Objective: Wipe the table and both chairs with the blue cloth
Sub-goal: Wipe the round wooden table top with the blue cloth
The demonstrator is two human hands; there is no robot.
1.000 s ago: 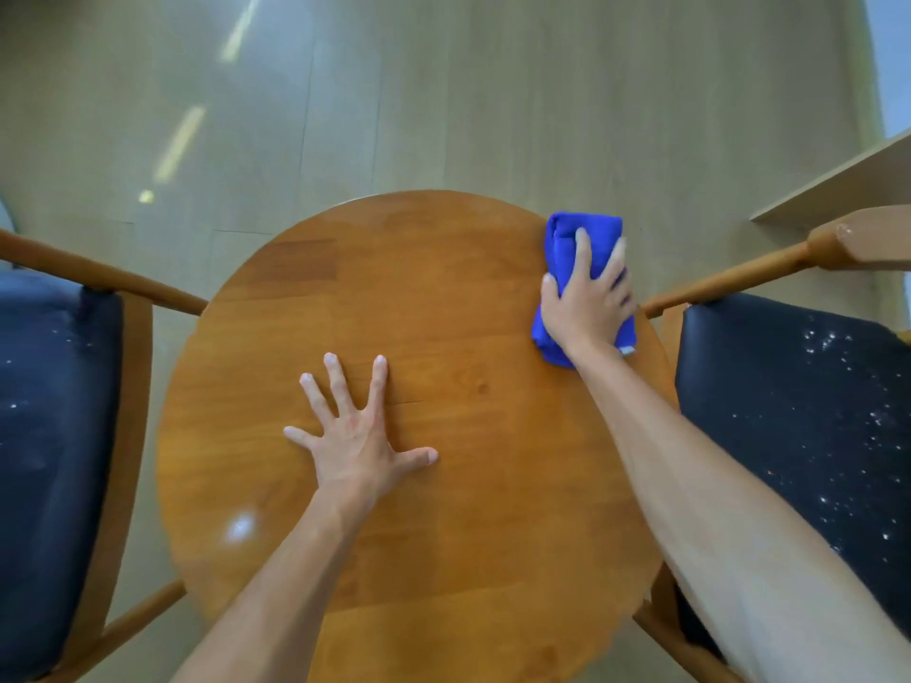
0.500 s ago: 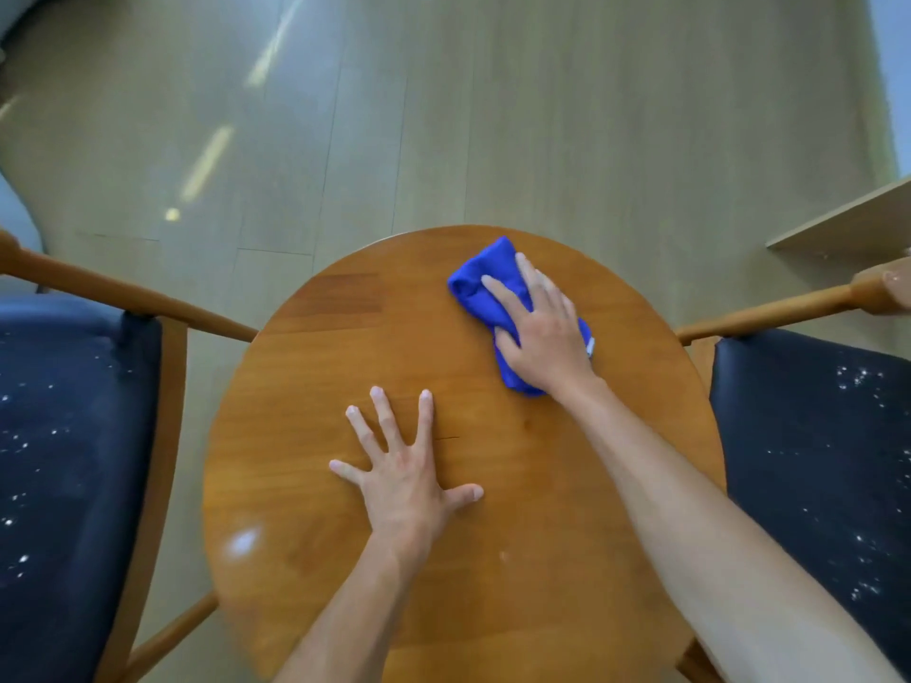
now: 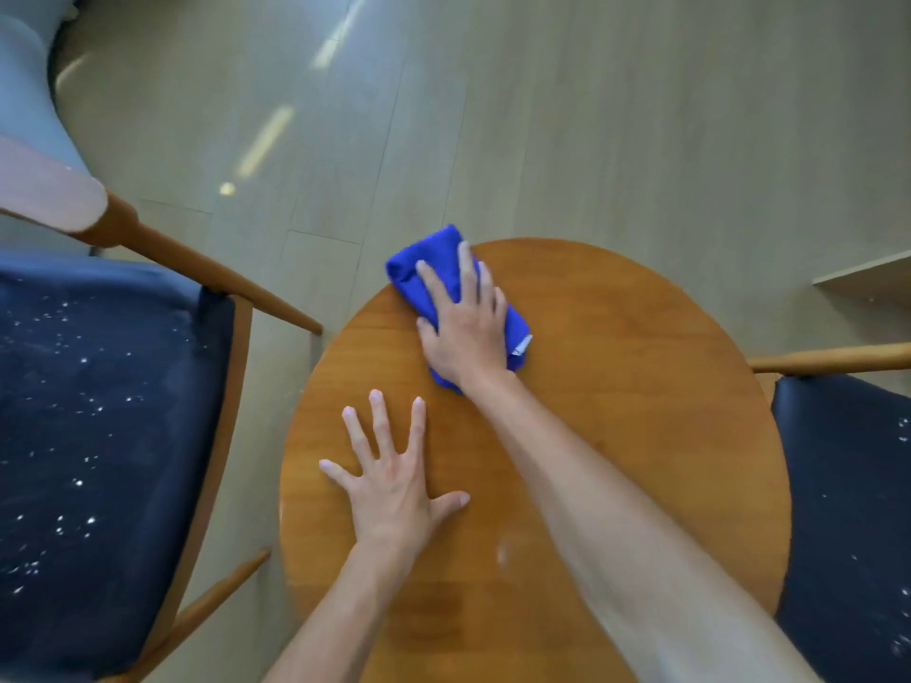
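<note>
A round wooden table (image 3: 616,386) fills the middle of the head view. My right hand (image 3: 463,322) presses flat on a folded blue cloth (image 3: 419,268) at the table's far left edge, where the cloth's tip overhangs the rim. My left hand (image 3: 394,480) lies flat with spread fingers on the near left part of the tabletop. To the left stands a wooden chair with a dark blue seat (image 3: 98,411) dotted with white specks. A second such chair (image 3: 848,510) stands to the right, its seat also speckled.
Pale wood-look floor (image 3: 591,115) lies beyond the table. A light wooden shelf or board edge (image 3: 867,276) shows at the right. A grey-blue upholstered piece (image 3: 24,91) sits at the top left behind the left chair's armrest (image 3: 197,273).
My right hand has slid the blue cloth from the table's far right edge across to its far left edge. My left hand has stayed flat on the table.
</note>
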